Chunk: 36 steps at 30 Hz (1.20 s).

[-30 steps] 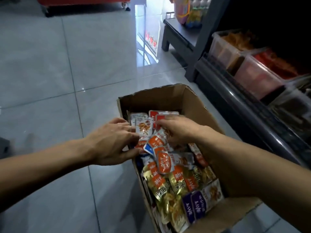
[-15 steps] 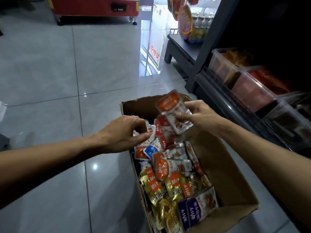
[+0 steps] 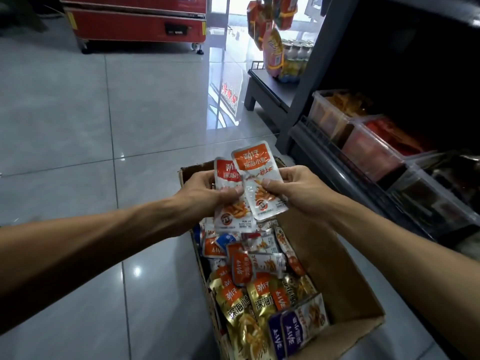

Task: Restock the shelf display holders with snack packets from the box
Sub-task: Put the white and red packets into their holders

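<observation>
Grey glossy floor tiles (image 3: 78,126) fill the left side of the view, with a red cabinet on castors (image 3: 135,22) at the far end. Your cardboard box (image 3: 337,281) sits open on the floor, just beside the dark shelf unit (image 3: 324,74) on the right. Loose snack packets (image 3: 259,276) lie heaped inside the box: orange-and-white ones at the far end, gold ones and two purple ones nearer you. You hold both hands above the far end of the box. Your left hand (image 3: 205,193) pinches one orange-topped packet (image 3: 231,203), thumb on its face, fingers curled behind. Your right hand (image 3: 296,190) pinches a second orange-topped packet (image 3: 257,175) the same way; it overlaps the first along one edge. Both packets stand upright, print towards you. Clear display holders (image 3: 363,149) line the low shelf, well apart from your hands; the two farthest hold orange and red stock, the nearer ones look dark.
</observation>
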Tool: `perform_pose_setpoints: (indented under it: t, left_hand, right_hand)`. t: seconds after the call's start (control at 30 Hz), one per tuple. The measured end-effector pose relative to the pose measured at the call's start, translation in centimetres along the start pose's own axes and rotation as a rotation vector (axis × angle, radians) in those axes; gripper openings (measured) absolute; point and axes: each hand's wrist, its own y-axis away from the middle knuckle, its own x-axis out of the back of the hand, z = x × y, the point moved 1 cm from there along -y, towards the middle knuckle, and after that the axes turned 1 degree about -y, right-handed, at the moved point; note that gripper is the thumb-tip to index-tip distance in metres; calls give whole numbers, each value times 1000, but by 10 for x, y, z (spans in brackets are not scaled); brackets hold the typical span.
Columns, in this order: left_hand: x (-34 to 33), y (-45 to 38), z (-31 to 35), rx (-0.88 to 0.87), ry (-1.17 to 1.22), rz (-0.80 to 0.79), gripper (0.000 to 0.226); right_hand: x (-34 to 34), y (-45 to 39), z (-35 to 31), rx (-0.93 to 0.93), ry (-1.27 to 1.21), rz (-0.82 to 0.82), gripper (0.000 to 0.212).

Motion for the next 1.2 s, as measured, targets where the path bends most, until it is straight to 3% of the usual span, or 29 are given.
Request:
perform_pose_setpoints:
  t: [0.1, 0.27, 0.33, 0.43, 0.53, 0.77, 0.83, 0.93, 0.97, 1.1, 1.2]
  left_hand:
    - [1, -1, 4, -60, -37, 91, 20]
    - [14, -2, 1, -91, -301, 191, 15]
    - [21, 0, -3, -73, -347, 174, 16]
    - [26, 6, -10, -52, -341, 146, 19]
    - [27, 8, -13, -44, -327, 131, 18]
    - [28, 6, -14, -39, -325, 143, 18]
    - [27, 5, -14, -40, -328, 144, 19]
    - [26, 3, -14, -46, -328, 139, 19]
    - [26, 2, -14, -49, -330, 136, 19]
    - [26, 1, -14, -47, -313, 127, 20]
    - [28, 1, -15, -55, -296, 133, 19]
  right_hand:
    - [-8, -5, 2, 28, 262, -82, 33]
    - [-14, -15, 22, -38, 314, -82, 27]
    - [-18, -18, 44, -61, 587, -155, 19]
    - [-31, -21, 78, -64, 1010, -309, 41]
    - [-38, -23, 90, 88, 1212, -273, 34]
    - [-31, -26, 79, 120, 1108, -229, 2]
    - [-30, -23, 79, 69, 1065, -290, 12]
    - [-36, -17, 87, 21, 1028, -360, 54]
    - [-40, -15, 90, 37, 1058, -365, 58]
    - [-41, -21, 90, 82, 1068, -320, 28]
    - [-24, -28, 75, -38, 764, -217, 24]
